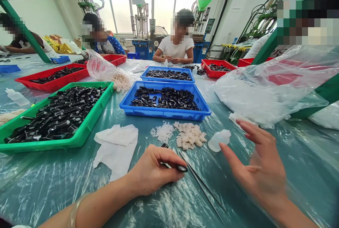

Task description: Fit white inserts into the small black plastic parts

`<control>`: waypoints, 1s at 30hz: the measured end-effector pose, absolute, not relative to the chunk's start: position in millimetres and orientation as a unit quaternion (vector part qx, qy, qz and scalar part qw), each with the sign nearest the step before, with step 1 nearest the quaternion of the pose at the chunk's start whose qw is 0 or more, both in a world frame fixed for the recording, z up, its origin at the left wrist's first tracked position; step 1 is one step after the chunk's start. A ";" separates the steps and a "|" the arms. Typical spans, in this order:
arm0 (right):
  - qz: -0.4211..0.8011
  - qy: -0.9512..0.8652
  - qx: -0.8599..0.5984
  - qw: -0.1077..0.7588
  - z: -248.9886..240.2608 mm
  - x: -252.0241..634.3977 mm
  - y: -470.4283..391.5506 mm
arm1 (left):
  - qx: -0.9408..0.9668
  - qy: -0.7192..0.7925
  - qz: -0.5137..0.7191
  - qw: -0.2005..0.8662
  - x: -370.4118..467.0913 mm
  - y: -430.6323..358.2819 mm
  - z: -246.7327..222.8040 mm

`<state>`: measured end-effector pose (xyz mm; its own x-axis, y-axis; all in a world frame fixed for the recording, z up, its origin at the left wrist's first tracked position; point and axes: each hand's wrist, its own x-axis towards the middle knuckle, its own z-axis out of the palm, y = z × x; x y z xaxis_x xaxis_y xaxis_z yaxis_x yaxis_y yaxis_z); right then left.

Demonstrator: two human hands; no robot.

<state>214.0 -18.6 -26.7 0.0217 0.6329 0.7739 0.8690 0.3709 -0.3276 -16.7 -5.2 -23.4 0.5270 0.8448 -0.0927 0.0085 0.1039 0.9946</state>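
Pinched in my left hand [156, 169] is a small glossy black part [182, 168], its rounded end facing right. Steel tweezers [202, 183] lie on the table just right of it. My right hand [262, 164] is held up with thumb and fingers spread, the thumb tip close to a small translucent squeeze bottle [219, 140] that lies on its side. Beyond my left hand are a pile of tiny clear-white pieces [162, 132] and a pile of cream-coloured rubbery pieces [189, 135]. A folded white cloth [116, 150] lies to the left.
A green tray [90, 125] and a blue tray [164, 115] hold many black parts, with another blue tray [144, 78] behind. Red trays [50, 86] stand farther left. A large plastic bag [265, 86] bulges at right beside a green post. Co-workers sit across the plastic-covered table.
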 end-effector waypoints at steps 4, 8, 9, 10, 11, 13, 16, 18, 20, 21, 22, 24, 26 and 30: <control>-0.084 -0.786 -0.452 0.413 -32.2 202.5 -24.6 | 0.512 0.382 0.286 0.715 -15.3 -4.9 -21.4; -0.003 -0.832 -0.456 0.316 -48.7 196.7 -19.5 | 0.492 0.392 0.260 0.733 -14.1 -4.1 -16.4; 0.006 -0.836 -0.459 0.301 -52.5 196.3 -17.7 | 0.490 0.392 0.256 0.736 -13.9 -4.0 -15.5; 0.010 -0.838 -0.461 0.292 -55.6 196.2 -16.0 | 0.487 0.391 0.253 0.739 -13.7 -3.8 -14.7; 0.010 -0.840 -0.461 0.287 -57.9 196.2 -14.7 | 0.485 0.390 0.252 0.741 -13.5 -3.7 -14.3; 0.009 -0.840 -0.463 0.284 -59.9 196.1 -13.1 | 0.482 0.389 0.249 0.744 -13.3 -3.5 -14.1; 0.007 -0.838 -0.467 0.281 -58.7 194.9 -12.7 | 0.480 0.388 0.246 0.748 -13.1 -3.5 -14.7; 0.005 -0.835 -0.473 0.281 -57.6 193.3 -12.6 | 0.480 0.385 0.245 0.750 -13.0 -3.4 -15.2; 0.002 -0.831 -0.479 0.282 -57.7 191.5 -12.6 | 0.480 0.384 0.244 0.750 -12.9 -3.4 -15.7; 0.000 -0.829 -0.482 0.283 -58.4 190.8 -12.5 | 0.480 0.384 0.244 0.750 -12.9 -3.3 -16.0; -0.002 -0.828 -0.484 0.283 -59.3 190.2 -12.5 | 0.481 0.384 0.244 0.750 -13.0 -3.3 -16.2; -0.009 -0.826 -0.487 0.283 -61.6 189.9 -12.3 | 0.481 0.383 0.243 0.751 -13.2 -3.4 -16.3; -0.015 -0.826 -0.488 0.281 -63.3 190.4 -12.0 | 0.480 0.382 0.242 0.752 -13.5 -3.4 -16.0; -0.016 -0.832 -0.483 0.270 -61.9 192.3 -11.5 | 0.478 0.385 0.240 0.752 -13.9 -3.5 -14.9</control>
